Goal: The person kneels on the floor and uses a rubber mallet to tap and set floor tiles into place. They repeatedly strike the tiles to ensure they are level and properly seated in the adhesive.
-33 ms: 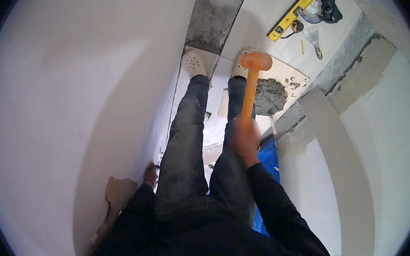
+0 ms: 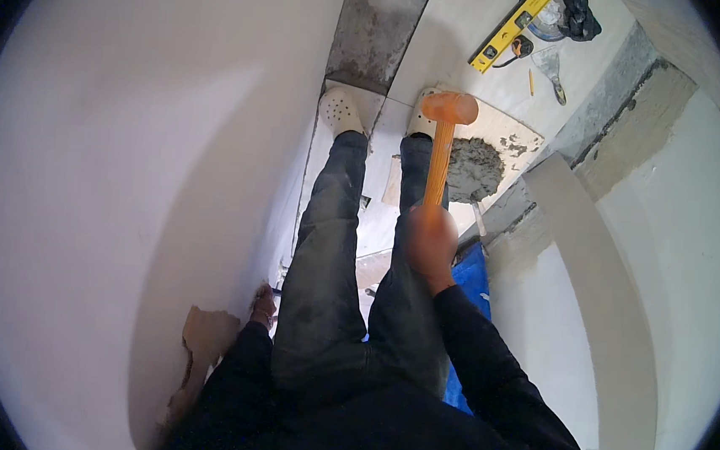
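While the left hand (image 2: 263,306) hangs low beside the left leg, close to the wall (image 2: 126,190), the right hand (image 2: 431,246) is wrapped around the lower handle of a hammer (image 2: 439,159), well apart from the other. Whether the left fingers grip anything, I cannot tell. A blue sheet (image 2: 472,283) lies right of the right leg. The hammer points away in front of the right leg, its orange head over the right shoe (image 2: 423,122). Just right of it, wet mortar (image 2: 476,171) sits on a board (image 2: 495,120). Farther right lie a scraper (image 2: 548,62), a pencil (image 2: 531,83) and a tape measure (image 2: 522,46), beside a yellow level (image 2: 501,46) whose dark markings are too small to read. Past them, at the far right, sits a black bag (image 2: 579,15).
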{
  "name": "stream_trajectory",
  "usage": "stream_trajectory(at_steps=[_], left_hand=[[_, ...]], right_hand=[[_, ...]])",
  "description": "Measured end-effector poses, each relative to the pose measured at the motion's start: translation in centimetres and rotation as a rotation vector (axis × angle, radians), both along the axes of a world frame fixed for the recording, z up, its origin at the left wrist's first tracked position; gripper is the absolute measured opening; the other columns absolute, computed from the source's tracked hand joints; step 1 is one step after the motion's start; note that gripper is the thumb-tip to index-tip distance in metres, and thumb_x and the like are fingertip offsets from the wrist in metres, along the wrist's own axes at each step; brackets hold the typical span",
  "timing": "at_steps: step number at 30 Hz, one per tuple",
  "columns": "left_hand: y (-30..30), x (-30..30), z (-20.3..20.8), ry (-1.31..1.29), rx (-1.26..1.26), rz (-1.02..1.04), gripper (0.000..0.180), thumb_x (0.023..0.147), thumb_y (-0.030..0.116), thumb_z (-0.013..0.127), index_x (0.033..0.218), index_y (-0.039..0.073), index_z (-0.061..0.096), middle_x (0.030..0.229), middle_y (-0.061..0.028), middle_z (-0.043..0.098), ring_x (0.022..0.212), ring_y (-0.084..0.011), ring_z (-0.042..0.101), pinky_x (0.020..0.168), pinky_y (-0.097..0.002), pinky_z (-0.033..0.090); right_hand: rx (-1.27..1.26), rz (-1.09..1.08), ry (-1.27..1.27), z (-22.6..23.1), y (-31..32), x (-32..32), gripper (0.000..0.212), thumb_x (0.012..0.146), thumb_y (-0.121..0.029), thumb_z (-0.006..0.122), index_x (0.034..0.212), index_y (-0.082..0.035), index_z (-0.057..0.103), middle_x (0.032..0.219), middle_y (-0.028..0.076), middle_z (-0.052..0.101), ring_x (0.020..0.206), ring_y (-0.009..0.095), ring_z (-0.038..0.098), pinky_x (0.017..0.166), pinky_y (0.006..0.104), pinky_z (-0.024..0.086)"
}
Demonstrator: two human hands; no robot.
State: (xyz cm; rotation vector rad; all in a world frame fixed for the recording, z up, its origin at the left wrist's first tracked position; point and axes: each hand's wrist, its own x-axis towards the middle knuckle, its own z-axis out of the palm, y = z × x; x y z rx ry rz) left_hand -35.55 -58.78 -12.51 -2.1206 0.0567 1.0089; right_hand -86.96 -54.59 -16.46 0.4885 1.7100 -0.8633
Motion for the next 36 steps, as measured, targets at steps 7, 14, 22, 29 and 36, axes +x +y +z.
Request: stream_trajectory(at_steps=[7,14,22,29,36], left_hand=[[1.2,0.0,-0.2,-0.096,-0.135,-0.033,0.086,0.098,0.073,0.035,0.157,0.01,0.03,0.14,-0.0168,0.059,0.135,-0.0354,0.048,0.102,-0.0703,0.038],[2.1,1.9,-0.7,-0.169,-0.25,0.099,0.069,0.095,0.08,0.022,0.152,0.043,0.036,0.139,-0.0144,0.061,0.14,-0.0381,0.042,0.118,-0.0662,0.006],[1.4,1.5,0.4,0.021,-0.11,0.037,0.09,0.093,0.08,0.036,0.162,0.026,0.017,0.166,-0.0189,0.021,0.144,-0.047,0.035,0.108,-0.0694,0.033],[2.9,2.9,-0.2,-0.03,-0.243,0.077,0.091,0.09,0.083,0.038,0.161,0.028,0.019,0.165,-0.017,0.025,0.145,-0.0469,0.033,0.11,-0.0696,0.029],[3.1,3.3,0.6,0.025,-0.193,-0.304,0.088,0.091,0.083,0.033,0.15,0.019,0.048,0.122,-0.0158,0.068,0.109,-0.0301,0.065,0.084,-0.0434,0.054]], right_hand=[[0.047,0.082,0.001,0.4,2.5,-2.0,0.033,0.098,-0.035,0.068,0.097,-0.005,0.056,0.061,0.0,0.051,0.043,0.01,0.051,0.039,0.0284,0.042],[0.038,0.081,-0.076,0.4,5.6,-2.8,0.038,0.098,-0.038,0.068,0.105,-0.002,0.057,0.06,0.0,0.052,0.042,0.011,0.052,0.038,0.0298,0.043],[0.051,0.041,-0.08,-0.1,6.1,-2.0,0.037,0.097,-0.038,0.068,0.105,-0.004,0.058,0.062,0.0,0.053,0.043,0.01,0.054,0.039,0.0289,0.044],[0.004,0.13,0.019,0.4,6.7,-2.2,0.034,0.098,-0.036,0.067,0.102,-0.003,0.06,0.061,0.0,0.053,0.043,0.01,0.053,0.04,0.0285,0.043],[0.015,0.164,-0.062,-0.6,10.0,0.1,0.033,0.1,-0.036,0.065,0.102,-0.005,0.055,0.06,0.0,0.052,0.041,0.011,0.051,0.038,0.0289,0.043]])
